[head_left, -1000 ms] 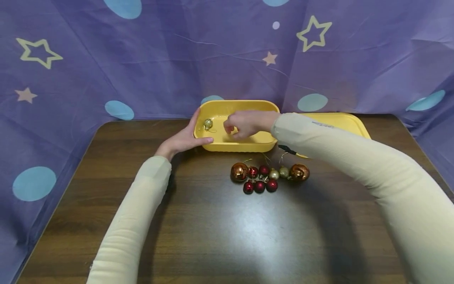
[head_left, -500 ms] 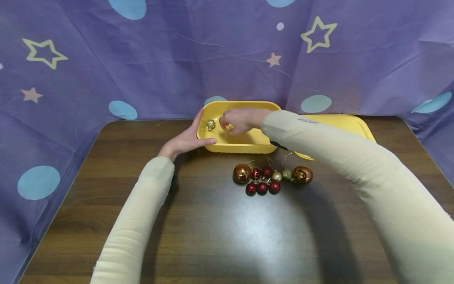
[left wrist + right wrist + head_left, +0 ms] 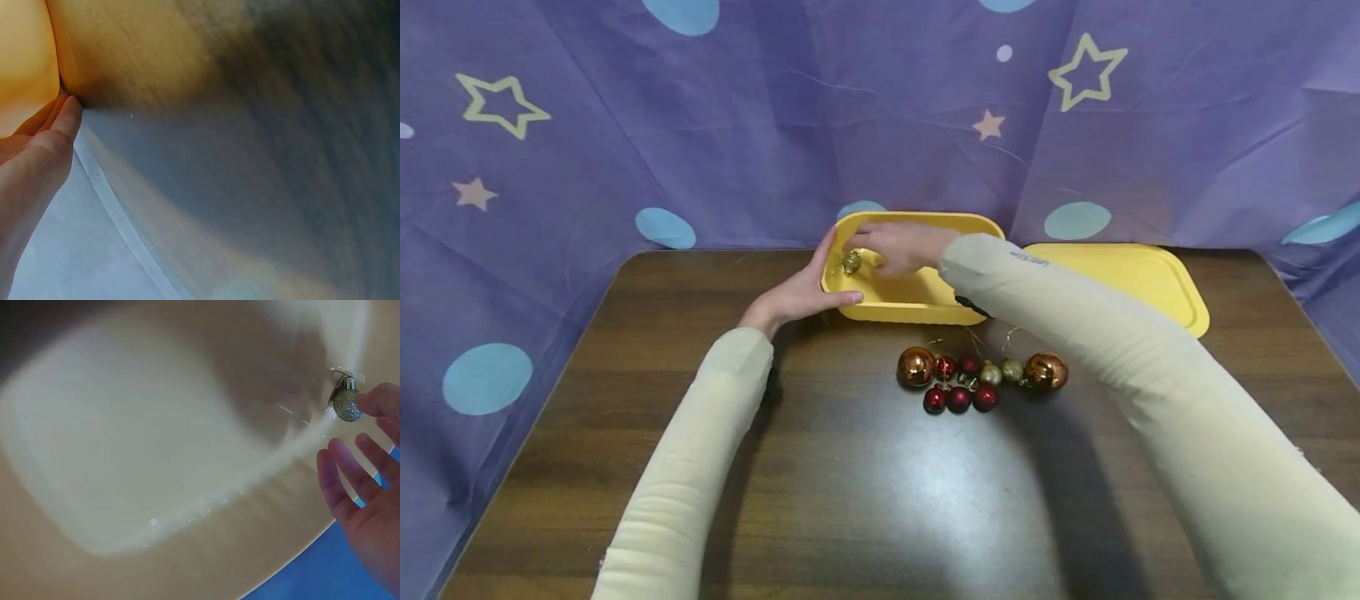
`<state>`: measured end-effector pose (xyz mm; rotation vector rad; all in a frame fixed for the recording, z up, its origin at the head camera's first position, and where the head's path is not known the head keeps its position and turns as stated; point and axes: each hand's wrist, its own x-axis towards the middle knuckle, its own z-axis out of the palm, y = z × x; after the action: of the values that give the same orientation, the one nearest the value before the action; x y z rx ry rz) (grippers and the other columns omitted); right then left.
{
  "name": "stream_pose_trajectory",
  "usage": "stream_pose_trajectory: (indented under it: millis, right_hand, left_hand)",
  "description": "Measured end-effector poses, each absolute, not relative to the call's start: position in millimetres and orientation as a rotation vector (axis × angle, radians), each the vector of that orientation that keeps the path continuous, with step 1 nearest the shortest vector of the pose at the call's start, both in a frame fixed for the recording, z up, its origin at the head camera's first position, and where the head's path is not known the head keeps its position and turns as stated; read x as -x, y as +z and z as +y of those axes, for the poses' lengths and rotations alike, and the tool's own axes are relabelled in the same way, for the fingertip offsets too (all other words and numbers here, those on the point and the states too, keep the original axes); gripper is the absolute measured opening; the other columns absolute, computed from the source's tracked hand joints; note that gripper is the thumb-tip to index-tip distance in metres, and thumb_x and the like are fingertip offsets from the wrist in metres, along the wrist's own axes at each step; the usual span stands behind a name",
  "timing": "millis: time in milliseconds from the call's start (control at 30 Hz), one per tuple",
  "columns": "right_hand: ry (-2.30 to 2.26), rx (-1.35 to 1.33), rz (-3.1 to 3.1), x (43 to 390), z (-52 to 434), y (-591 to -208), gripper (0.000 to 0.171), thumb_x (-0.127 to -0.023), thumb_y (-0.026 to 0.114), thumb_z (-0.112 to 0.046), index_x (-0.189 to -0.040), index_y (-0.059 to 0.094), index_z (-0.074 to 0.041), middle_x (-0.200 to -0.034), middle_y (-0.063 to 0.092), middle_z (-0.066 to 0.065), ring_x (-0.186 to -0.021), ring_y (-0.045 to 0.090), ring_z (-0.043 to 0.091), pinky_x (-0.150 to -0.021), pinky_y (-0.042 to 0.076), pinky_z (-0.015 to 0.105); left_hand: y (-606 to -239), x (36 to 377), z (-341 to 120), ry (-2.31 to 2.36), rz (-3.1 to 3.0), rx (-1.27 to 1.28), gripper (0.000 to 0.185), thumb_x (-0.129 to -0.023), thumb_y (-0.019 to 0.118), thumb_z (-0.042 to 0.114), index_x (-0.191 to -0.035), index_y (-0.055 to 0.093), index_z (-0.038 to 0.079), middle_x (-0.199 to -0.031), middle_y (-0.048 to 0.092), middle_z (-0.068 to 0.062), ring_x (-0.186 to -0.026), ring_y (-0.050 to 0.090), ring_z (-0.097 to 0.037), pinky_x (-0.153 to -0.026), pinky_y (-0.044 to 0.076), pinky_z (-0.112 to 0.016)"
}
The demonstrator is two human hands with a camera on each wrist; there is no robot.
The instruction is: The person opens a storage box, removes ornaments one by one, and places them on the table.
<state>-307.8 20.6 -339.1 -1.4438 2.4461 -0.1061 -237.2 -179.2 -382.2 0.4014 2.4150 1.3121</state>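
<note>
My left hand holds the left end of a yellow plastic box, thumb over the front rim and fingers along the left side. In the left wrist view, the fingertips lie against the box's outer wall. Inside the box at the left end is a small gold glitter Christmas bauble with a string loop. My right hand reaches into the box beside it. The right wrist view shows its fingers spread and nearly straight, one fingertip right at the bauble's side.
Before the box lie more baubles on the wooden table: two large copper ones, several small red ones and two pale gold ones. A yellow lid lies right of the box, partly under the right sleeve. A purple curtain hangs behind.
My right hand has moved left inside the box to the gold bauble, its fingers opening out. My left hand has stayed at the box's left end. The view has shifted slightly.
</note>
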Motion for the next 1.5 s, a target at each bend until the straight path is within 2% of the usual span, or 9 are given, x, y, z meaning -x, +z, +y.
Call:
stream_pose_trajectory:
  millis: [200,367,467,667,767,933,1133,1267,1500]
  right_hand:
    - [-0.117,1.528,2.399,309.0,13.0,-336.9,0.055,-0.092,0.060,-0.009,-0.144,0.044,-0.007,-0.148,0.038,0.015,-0.136,0.033,0.029,-0.113,0.024,0.038]
    - [-0.111,1.546,2.386,311.1,9.2,-336.3,0.050,-0.092,0.062,-0.011,-0.141,0.049,-0.005,-0.147,0.041,0.013,-0.136,0.033,0.028,-0.114,0.020,0.036]
    - [-0.105,1.509,2.392,313.0,9.2,-336.8,0.048,-0.094,0.062,-0.013,-0.140,0.050,-0.006,-0.147,0.041,0.012,-0.137,0.032,0.027,-0.114,0.019,0.037]
    - [-0.080,1.460,2.362,315.8,8.3,-340.6,0.045,-0.095,0.058,-0.010,-0.139,0.050,-0.005,-0.143,0.045,0.013,-0.131,0.040,0.028,-0.111,0.026,0.035]
    - [-0.073,1.429,2.370,316.0,8.6,-342.3,0.037,-0.094,0.057,-0.006,-0.131,0.058,-0.003,-0.136,0.051,0.014,-0.124,0.046,0.028,-0.107,0.033,0.035]
    - [-0.051,1.308,2.391,316.4,15.4,-342.4,0.024,-0.091,0.058,-0.002,-0.113,0.067,-0.001,-0.117,0.063,0.011,-0.105,0.056,0.025,-0.093,0.044,0.032]
    - [-0.086,1.290,2.418,318.7,28.1,-341.0,0.018,-0.087,0.066,-0.007,-0.103,0.069,0.001,-0.106,0.067,0.013,-0.099,0.059,0.026,-0.090,0.046,0.034]
    - [-0.114,1.285,2.427,317.8,34.1,-336.1,0.018,-0.088,0.064,-0.008,-0.101,0.069,0.002,-0.104,0.068,0.014,-0.097,0.061,0.028,-0.088,0.047,0.035]
    - [-0.254,1.233,2.481,316.1,44.1,-314.6,0.013,-0.089,0.064,-0.010,-0.096,0.070,-0.002,-0.095,0.069,0.009,-0.091,0.061,0.025,-0.085,0.047,0.034]
  left_hand:
    - [-384.1,238.0,-181.4,1.362,2.386,-0.427,0.112,-0.088,0.072,0.022,-0.152,-0.020,0.023,-0.160,-0.003,-0.015,-0.142,0.018,-0.029,-0.114,0.017,-0.039]
    - [-385.4,237.8,-180.2,1.411,2.351,-0.429,0.112,-0.088,0.072,0.020,-0.152,-0.020,0.021,-0.159,0.002,-0.017,-0.139,0.026,-0.029,-0.113,0.021,-0.038]
    - [-384.6,237.5,-178.5,1.394,2.355,-0.426,0.113,-0.087,0.072,0.022,-0.152,-0.020,0.022,-0.159,0.000,-0.017,-0.140,0.025,-0.030,-0.113,0.021,-0.038]
    - [-382.6,234.7,-178.1,1.341,2.372,-0.398,0.113,-0.087,0.072,0.026,-0.152,-0.021,0.024,-0.160,-0.005,-0.015,-0.142,0.018,-0.029,-0.115,0.016,-0.039]
    - [-383.3,235.3,-178.4,1.349,2.381,-0.410,0.112,-0.087,0.072,0.026,-0.152,-0.020,0.023,-0.160,-0.005,-0.014,-0.141,0.019,-0.028,-0.115,0.015,-0.040]
    - [-384.3,237.0,-178.4,1.326,2.410,-0.415,0.112,-0.087,0.073,0.026,-0.153,-0.018,0.024,-0.160,-0.008,-0.010,-0.141,0.018,-0.029,-0.115,0.013,-0.040]
    - [-382.9,237.8,-179.5,1.288,2.430,-0.408,0.112,-0.087,0.073,0.027,-0.153,-0.018,0.026,-0.160,-0.009,-0.009,-0.142,0.015,-0.030,-0.115,0.013,-0.041]
    - [-384.0,238.3,-183.1,1.278,2.432,-0.388,0.112,-0.087,0.073,0.029,-0.153,-0.017,0.028,-0.161,-0.006,-0.010,-0.141,0.017,-0.029,-0.114,0.015,-0.043]
    - [-387.4,239.6,-190.4,1.259,2.460,-0.415,0.112,-0.087,0.072,0.029,-0.153,-0.018,0.026,-0.160,-0.007,-0.011,-0.142,0.015,-0.033,-0.114,0.014,-0.046]
